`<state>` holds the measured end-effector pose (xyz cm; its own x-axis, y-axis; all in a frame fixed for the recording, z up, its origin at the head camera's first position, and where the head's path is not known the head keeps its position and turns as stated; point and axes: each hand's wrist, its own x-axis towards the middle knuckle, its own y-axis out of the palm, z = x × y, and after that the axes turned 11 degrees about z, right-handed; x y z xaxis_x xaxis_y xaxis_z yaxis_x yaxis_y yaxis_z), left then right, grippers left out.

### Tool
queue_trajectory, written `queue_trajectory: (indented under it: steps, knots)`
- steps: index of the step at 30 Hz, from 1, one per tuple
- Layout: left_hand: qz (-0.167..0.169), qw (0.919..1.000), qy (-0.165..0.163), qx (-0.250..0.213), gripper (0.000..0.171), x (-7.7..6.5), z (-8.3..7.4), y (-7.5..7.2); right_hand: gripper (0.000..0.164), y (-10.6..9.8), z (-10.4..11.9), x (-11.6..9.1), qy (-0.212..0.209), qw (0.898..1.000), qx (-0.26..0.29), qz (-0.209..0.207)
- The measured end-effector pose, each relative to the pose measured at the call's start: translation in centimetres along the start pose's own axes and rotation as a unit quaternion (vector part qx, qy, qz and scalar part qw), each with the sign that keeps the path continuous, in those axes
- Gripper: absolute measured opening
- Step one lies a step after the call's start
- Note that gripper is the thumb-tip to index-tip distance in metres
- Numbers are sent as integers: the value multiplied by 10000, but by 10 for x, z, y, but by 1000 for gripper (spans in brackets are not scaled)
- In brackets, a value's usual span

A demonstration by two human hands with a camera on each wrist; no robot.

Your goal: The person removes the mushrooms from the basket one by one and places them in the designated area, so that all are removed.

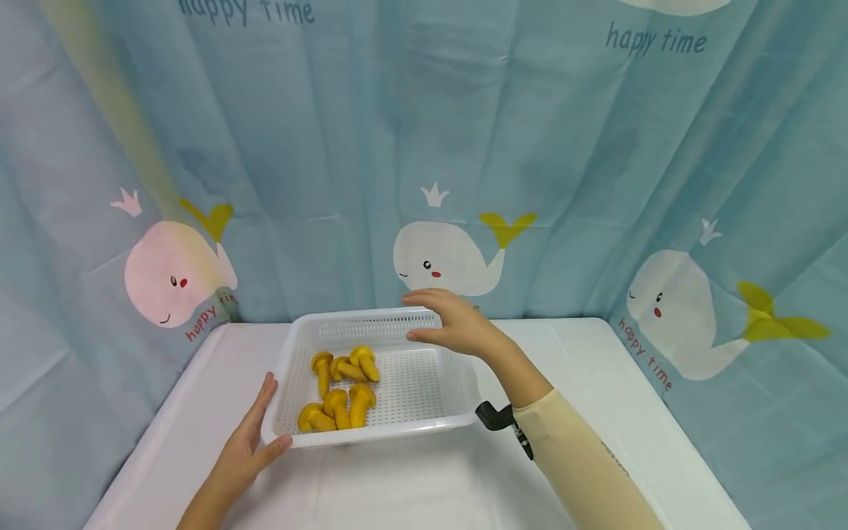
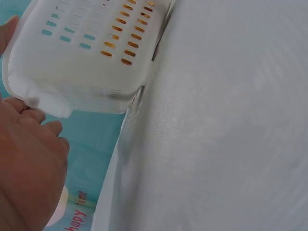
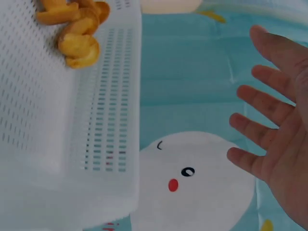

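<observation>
Several yellow mushrooms lie in the left half of a white perforated plastic basket. My left hand is at the basket's near left corner, thumb against the front rim and straight fingers along the left end. In the left wrist view, its fingertips are partly hidden at the end of the basket. My right hand hovers over the back right of the basket with nothing in it, fingers and thumb apart. The right wrist view has its spread fingers away from the basket rim.
The basket stands on a white-covered table. Behind and at both sides hangs a blue curtain printed with whales. A black strap-like piece sits at the right wrist, below a beige sleeve.
</observation>
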<state>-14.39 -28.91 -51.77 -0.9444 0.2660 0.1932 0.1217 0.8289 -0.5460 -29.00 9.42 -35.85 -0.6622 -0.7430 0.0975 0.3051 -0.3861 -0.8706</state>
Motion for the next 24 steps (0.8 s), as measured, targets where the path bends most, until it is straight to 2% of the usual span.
queue_trajectory:
  steps: [6,9,18,24]
  knots:
    - [18,9982,-501,322,91,-1,-2,0,61,9,0,29,-179,9994,216,211]
    - [49,9974,-648,294,91,2,-4,-1,61,16,-4,42,-137,9989,367,276]
    - [-39,9989,-448,137,92,0,-6,-5,53,35,-18,75,-103,9945,825,643]
    - [-21,9991,-406,150,92,-2,-3,-5,48,51,-25,91,128,9915,1049,763]
